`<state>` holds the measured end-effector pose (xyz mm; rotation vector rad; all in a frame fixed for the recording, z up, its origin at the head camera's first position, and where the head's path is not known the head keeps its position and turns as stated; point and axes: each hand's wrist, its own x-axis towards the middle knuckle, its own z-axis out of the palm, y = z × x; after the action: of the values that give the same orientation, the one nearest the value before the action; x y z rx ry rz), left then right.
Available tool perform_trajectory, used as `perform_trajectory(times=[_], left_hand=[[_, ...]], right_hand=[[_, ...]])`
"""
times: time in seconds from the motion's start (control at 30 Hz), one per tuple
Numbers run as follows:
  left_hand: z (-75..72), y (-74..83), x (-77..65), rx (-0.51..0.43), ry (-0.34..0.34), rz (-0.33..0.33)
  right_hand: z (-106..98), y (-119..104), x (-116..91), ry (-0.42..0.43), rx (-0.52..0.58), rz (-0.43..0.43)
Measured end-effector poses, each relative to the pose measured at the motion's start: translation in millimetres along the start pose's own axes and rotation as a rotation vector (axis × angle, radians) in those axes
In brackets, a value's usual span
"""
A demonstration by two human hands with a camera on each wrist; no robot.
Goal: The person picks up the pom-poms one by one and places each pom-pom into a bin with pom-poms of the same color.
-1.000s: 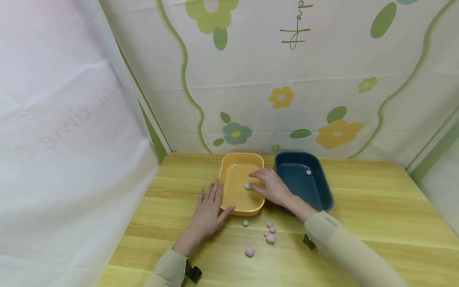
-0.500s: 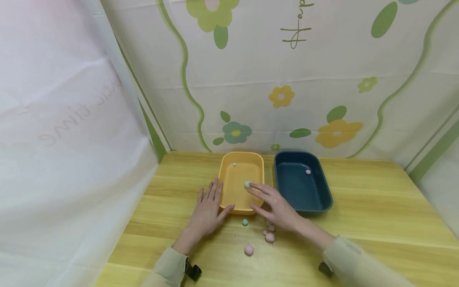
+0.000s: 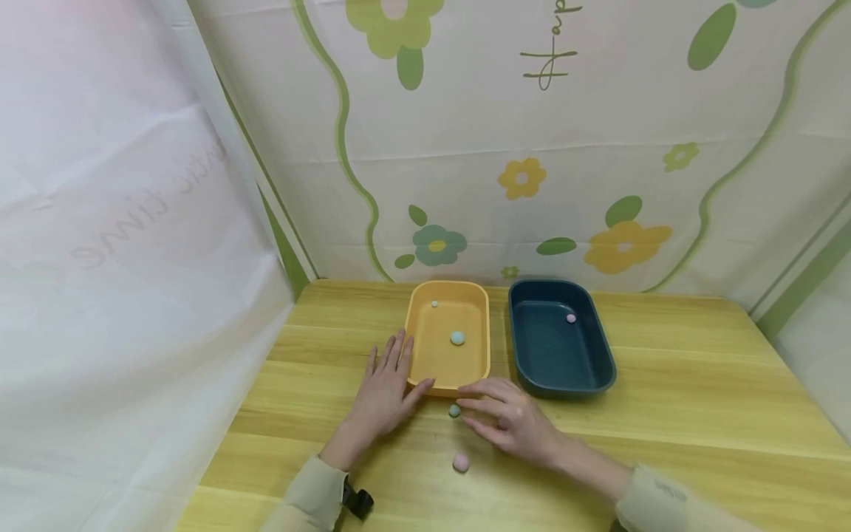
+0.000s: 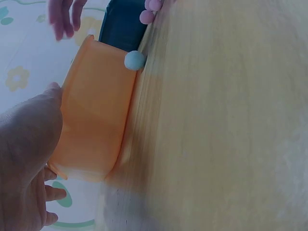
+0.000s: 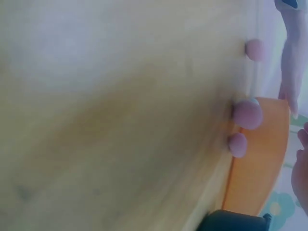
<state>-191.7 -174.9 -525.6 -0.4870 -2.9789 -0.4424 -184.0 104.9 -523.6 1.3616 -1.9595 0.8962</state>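
balls (image 3: 457, 338) sit in the yellow tray (image 3: 431, 363) (two green) and blue tray (image 3: 553, 358) (one pink), other balls (image 3: 461, 463) seemingly left on the table (image 3: 671, 369) by the loosely spread, apparently empty right hand (image 3: 517, 423), straight-fingered left hand (image 3: 381, 399) resting on the yellow rim.

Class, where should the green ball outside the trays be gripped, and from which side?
Probably pinch the green ball across its middle, coming from above and the right. It is round, with no handle; the orange tray stands close behind it, and the right hand is on that side.
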Motion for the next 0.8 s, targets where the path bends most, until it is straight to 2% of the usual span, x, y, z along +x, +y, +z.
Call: perform_trajectory(times=[0.13,0.33,0.63,0.8], left_hand=[[0.5,-0.8,0.6,0.0,0.0,-0.002],[-0.9,-1.2,1.7,0.003,-0.006,-0.007],[-1.9,-0.6,0.9,0.001,-0.015,-0.006],[-1.1,-0.2,0.5,-0.008,-0.018,-0.008]], right_hand=[[2,-1,-6,-0.001,0.053,0.011],[4,-3,-9,-0.085,0.107,0.102],[13,2,-13,-0.204,0.095,0.141],[19,5,-15,-0.232,0.09,0.144]])
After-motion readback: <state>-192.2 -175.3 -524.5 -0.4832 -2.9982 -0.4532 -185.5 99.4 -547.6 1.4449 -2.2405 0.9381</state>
